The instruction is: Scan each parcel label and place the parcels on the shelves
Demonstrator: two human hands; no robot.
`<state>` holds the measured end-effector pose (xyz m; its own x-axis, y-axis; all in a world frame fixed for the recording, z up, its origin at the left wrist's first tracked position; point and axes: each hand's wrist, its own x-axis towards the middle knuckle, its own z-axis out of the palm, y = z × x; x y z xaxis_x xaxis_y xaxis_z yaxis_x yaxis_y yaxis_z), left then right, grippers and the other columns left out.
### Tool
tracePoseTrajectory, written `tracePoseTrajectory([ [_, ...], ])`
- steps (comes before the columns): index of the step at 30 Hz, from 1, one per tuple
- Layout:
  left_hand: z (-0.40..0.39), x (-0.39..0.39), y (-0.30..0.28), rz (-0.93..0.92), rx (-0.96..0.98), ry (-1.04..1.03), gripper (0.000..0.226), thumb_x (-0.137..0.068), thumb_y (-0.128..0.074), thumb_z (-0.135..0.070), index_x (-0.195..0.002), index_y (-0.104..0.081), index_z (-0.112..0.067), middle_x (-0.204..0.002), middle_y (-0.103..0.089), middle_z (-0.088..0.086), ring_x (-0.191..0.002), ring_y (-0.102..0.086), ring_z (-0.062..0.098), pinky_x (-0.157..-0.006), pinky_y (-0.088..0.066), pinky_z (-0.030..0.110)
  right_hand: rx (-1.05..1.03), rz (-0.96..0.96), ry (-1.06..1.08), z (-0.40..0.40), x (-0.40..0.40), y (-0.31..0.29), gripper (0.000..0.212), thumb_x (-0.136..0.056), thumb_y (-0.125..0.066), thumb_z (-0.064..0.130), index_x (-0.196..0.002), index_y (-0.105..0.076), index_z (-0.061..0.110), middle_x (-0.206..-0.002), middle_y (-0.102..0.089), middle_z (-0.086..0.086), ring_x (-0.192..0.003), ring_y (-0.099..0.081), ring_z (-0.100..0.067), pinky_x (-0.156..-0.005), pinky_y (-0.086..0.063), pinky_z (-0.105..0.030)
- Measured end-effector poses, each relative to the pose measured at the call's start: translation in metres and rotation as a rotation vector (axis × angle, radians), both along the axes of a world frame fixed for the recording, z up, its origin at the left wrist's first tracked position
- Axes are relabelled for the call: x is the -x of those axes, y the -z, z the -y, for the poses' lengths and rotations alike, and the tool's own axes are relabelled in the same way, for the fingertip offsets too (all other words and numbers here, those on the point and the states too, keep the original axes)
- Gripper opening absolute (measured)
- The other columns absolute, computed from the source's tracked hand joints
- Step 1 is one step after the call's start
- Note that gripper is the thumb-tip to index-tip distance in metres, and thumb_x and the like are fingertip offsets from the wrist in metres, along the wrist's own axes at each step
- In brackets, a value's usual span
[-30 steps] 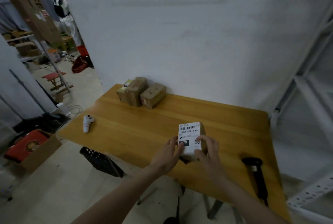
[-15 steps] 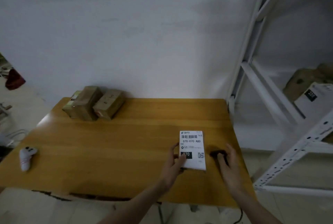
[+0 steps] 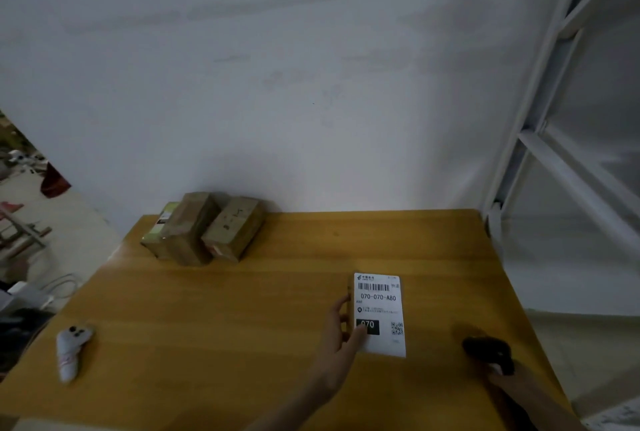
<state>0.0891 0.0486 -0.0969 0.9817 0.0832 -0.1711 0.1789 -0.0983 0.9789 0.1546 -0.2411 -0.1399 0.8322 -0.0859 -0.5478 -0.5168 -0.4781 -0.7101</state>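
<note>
One parcel point(image 3: 379, 314), label up near the table's point(image 3: 242, 319) right front, so its barcode faces a scanner. Left hand point(image 3: 341, 337) pinches its left edge, steadying it. Right hand point(image 3: 502, 378) grips the black scanner point(image 3: 488, 352) by the right edge, apparently readying a scan. Three brown parcels point(image 3: 204, 228) wait at the back-left corner.

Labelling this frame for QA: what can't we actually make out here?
- Right hand, head view: dark and blurred at the black scanner; grip unclear.
- Parcel body: covered by its own white label; small print too fine to read.
- Left hand fingertips: behind the parcel's left edge.
- Three brown boxes: markings too small.
- Shelf rack: cut off by the right edge; contents not visible.
</note>
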Motion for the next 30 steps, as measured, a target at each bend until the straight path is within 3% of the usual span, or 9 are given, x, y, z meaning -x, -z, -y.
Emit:
tracePoseTrajectory([
  [2, -0.001, -0.004, 0.001, 0.004, 0.008, -0.004, 0.059, -0.089, -0.058, -0.041, -0.139, -0.028, -0.034, -0.124, -0.056, 0.001, -0.106, -0.065, 0.02, -0.086, -0.056, 0.035, 0.004, -0.015, 0.085, -0.01, 0.008, -0.014, 0.017, -0.093, -0.053, -0.006, -0.082, -0.059, 0.006, -0.065, -0.048, 0.0, -0.061, -0.043, -0.015, -0.063, -0.033, -0.03],
  [4, 0.002, -0.008, 0.002, 0.025, 0.004, -0.007, 0.055, -0.095, -0.056, -0.032, -0.14, -0.026, -0.032, -0.123, -0.056, 0.002, -0.106, -0.064, 0.021, -0.089, -0.056, 0.037, -0.018, -0.003, 0.159, -0.021, 0.016, -0.032, 0.029, -0.095, -0.053, 0.003, -0.066, -0.05, 0.006, -0.053, -0.046, -0.01, -0.05, -0.042, -0.023, -0.061, -0.032, -0.034],
  [6, 0.008, -0.013, 0.002, 0.046, -0.017, 0.0, 0.05, -0.098, -0.054, -0.024, -0.139, -0.025, -0.033, -0.127, -0.053, 0.003, -0.109, -0.063, 0.017, -0.091, -0.054, 0.035, -0.057, 0.079, 0.143, -0.039, 0.033, -0.067, 0.022, -0.093, -0.055, 0.005, -0.072, -0.05, 0.003, -0.055, -0.049, -0.016, -0.049, -0.047, -0.026, -0.053, -0.037, -0.033],
  [9, 0.019, -0.023, 0.0, 0.067, -0.022, 0.042, 0.051, -0.098, -0.054, -0.019, -0.139, -0.025, -0.033, -0.131, -0.05, 0.003, -0.113, -0.061, 0.013, -0.092, -0.055, 0.033, -0.135, 0.284, 0.098, -0.068, 0.061, -0.117, 0.008, -0.09, -0.058, 0.004, -0.084, -0.054, 0.007, -0.059, -0.054, -0.013, -0.048, -0.051, -0.023, -0.044, -0.043, -0.029],
  [13, 0.036, -0.036, -0.008, 0.125, -0.033, 0.05, 0.048, -0.095, -0.057, -0.027, -0.131, -0.031, -0.043, -0.127, -0.053, -0.004, -0.111, -0.061, 0.012, -0.086, -0.055, 0.027, -0.184, 0.407, 0.009, -0.096, 0.072, -0.14, 0.013, -0.088, -0.061, 0.003, -0.083, -0.055, 0.014, -0.059, -0.052, -0.007, -0.05, -0.049, -0.019, -0.048, -0.042, -0.031],
  [18, 0.052, -0.038, -0.015, 0.16, -0.034, 0.09, 0.051, -0.093, -0.054, -0.031, -0.135, -0.026, -0.032, -0.126, -0.052, -0.009, -0.109, -0.06, -0.002, -0.083, -0.053, 0.02, -0.161, 0.471, 0.035, -0.102, 0.071, -0.147, 0.018, -0.087, -0.061, 0.004, -0.08, -0.054, 0.019, -0.057, -0.052, -0.005, -0.048, -0.048, -0.019, -0.046, -0.042, -0.031],
  [21, 0.057, -0.039, -0.014, 0.164, -0.011, 0.109, 0.054, -0.094, -0.055, -0.024, -0.139, -0.026, -0.025, -0.127, -0.053, -0.008, -0.111, -0.06, 0.003, -0.083, -0.054, 0.023, -0.147, 0.47, 0.043, -0.097, 0.07, -0.148, 0.02, -0.088, -0.061, 0.005, -0.081, -0.053, 0.021, -0.056, -0.051, -0.001, -0.044, -0.046, -0.012, -0.044, -0.042, -0.026],
  [27, 0.064, -0.038, -0.013, 0.154, -0.01, 0.104, 0.051, -0.09, -0.058, -0.031, -0.131, -0.03, -0.039, -0.13, -0.049, 0.001, -0.113, -0.059, 0.007, -0.083, -0.055, 0.026, -0.142, 0.47, 0.053, -0.085, 0.069, -0.143, 0.015, -0.088, -0.061, 0.005, -0.079, -0.054, 0.015, -0.057, -0.052, -0.004, -0.046, -0.048, -0.014, -0.043, -0.041, -0.026],
  [30, 0.066, -0.037, -0.011, 0.137, 0.004, 0.104, 0.049, -0.09, -0.058, -0.03, -0.128, -0.03, -0.044, -0.128, -0.048, -0.001, -0.112, -0.06, 0.013, -0.083, -0.056, 0.027, -0.179, 0.473, 0.069, -0.078, 0.07, -0.139, 0.012, -0.089, -0.06, 0.006, -0.082, -0.054, 0.012, -0.057, -0.052, -0.006, -0.041, -0.047, -0.009, -0.039, -0.04, -0.018],
])
